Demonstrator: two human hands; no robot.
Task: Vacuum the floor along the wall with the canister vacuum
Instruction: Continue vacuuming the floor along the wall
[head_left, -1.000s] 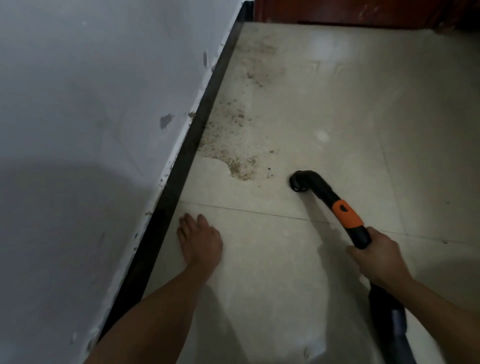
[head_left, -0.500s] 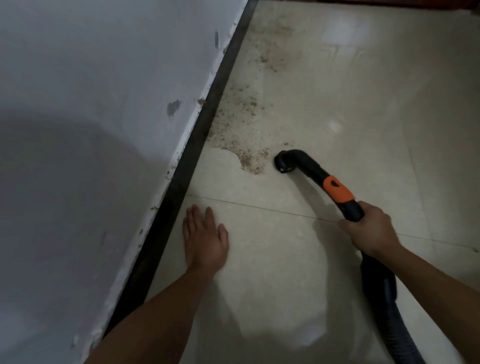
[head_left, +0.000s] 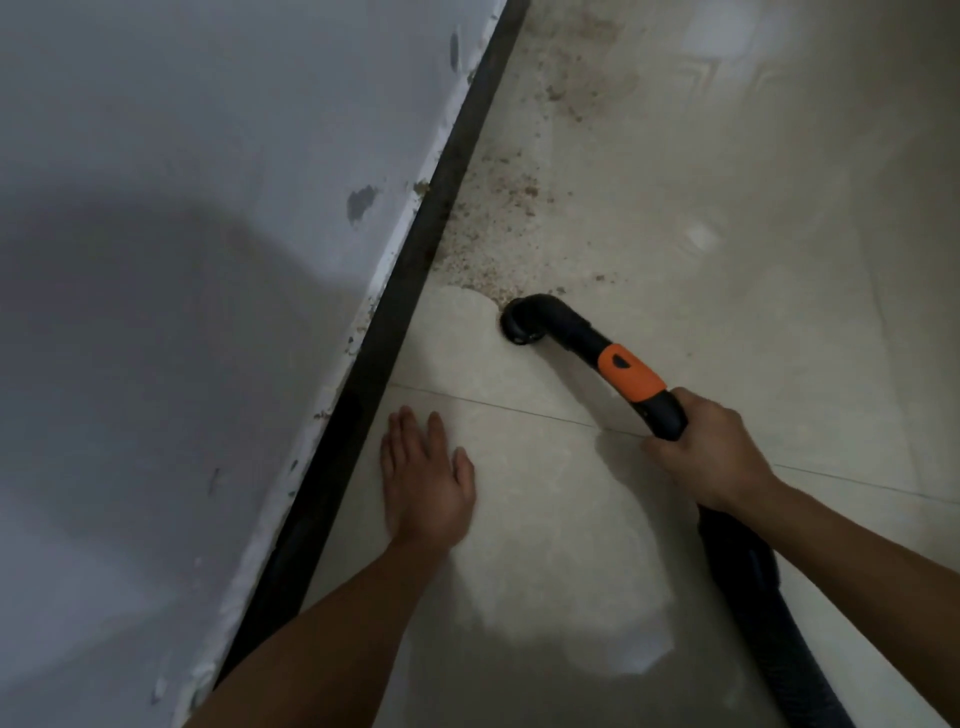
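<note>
My right hand (head_left: 701, 452) grips the black vacuum hose handle (head_left: 631, 376) just behind its orange band. The curved black nozzle (head_left: 522, 325) rests mouth-down on the pale tiled floor (head_left: 727, 312), at the near edge of a patch of brown dirt (head_left: 493, 228) that runs along the black baseboard (head_left: 415, 291). The ribbed black hose (head_left: 763, 597) trails back under my right forearm. My left hand (head_left: 423, 478) lies flat on the floor with fingers apart, close to the baseboard and nearer to me than the nozzle. The canister is out of view.
A white wall (head_left: 208, 260) with chipped paint fills the left side. More dirt (head_left: 576, 78) is scattered further along the baseboard. A tile joint (head_left: 519, 410) runs across the floor between my hands.
The nozzle has slid left and forward to the edge of the dirt patch. My left hand has stayed planted on the floor. The view has tilted down, so the far door has left the frame.
</note>
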